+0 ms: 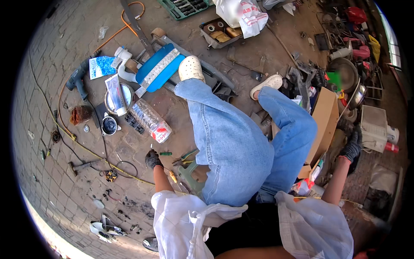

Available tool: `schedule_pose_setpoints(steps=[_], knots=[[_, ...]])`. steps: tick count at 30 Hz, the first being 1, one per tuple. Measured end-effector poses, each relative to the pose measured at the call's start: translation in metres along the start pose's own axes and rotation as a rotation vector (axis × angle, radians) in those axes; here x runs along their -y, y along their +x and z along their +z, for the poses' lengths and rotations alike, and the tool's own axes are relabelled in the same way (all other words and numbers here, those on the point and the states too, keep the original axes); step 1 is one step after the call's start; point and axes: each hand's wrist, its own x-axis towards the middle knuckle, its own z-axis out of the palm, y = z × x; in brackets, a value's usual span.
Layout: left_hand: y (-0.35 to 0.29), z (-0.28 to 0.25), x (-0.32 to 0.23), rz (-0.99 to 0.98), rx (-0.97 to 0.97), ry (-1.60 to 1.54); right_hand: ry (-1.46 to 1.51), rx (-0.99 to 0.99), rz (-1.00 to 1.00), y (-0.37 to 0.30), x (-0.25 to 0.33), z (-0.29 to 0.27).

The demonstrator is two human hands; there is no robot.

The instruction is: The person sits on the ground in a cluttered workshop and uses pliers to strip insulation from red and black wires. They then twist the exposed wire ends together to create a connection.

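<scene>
Fingers of the gloved left hand (152, 159) curl together on the brick floor (64, 172), gripping nothing I can make out; a green-handled screwdriver (165, 153) lies just right of them, apart. It looks light, stiff and slim, best pinched at the handle. Whether the gloved right hand (352, 146) by the cardboard box (326, 121) is closed I cannot tell.

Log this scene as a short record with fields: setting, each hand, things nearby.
setting: paved floor strewn with tools and parts
posture: seated, legs in blue jeans stretched forward
left hand: gloved, down at the floor beside a green-handled screwdriver
right hand: gloved, next to a cardboard box
nearby: plastic bottle, power drill, yellow cable
</scene>
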Motion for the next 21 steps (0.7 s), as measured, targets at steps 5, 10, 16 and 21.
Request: schedule_pose_setpoints(steps=[5,10,16,21], knots=[[-0.05,-0.011,-0.081,0.201,0.041,-0.162,0.275,0.443,-0.043,-0.079,0.02,0.159],[-0.117,0.01,-0.22,0.584,0.106,-0.082,0.482,0.656,0.355,-0.125,-0.023,0.3],[-0.193,0.11,-0.393,1.01,0.26,-0.095,0.731,0.757,1.048,-0.149,-0.116,0.471],[-0.232,0.237,-0.443,0.982,0.67,-0.039,0.506,0.836,1.07,-0.174,-0.209,0.544]])
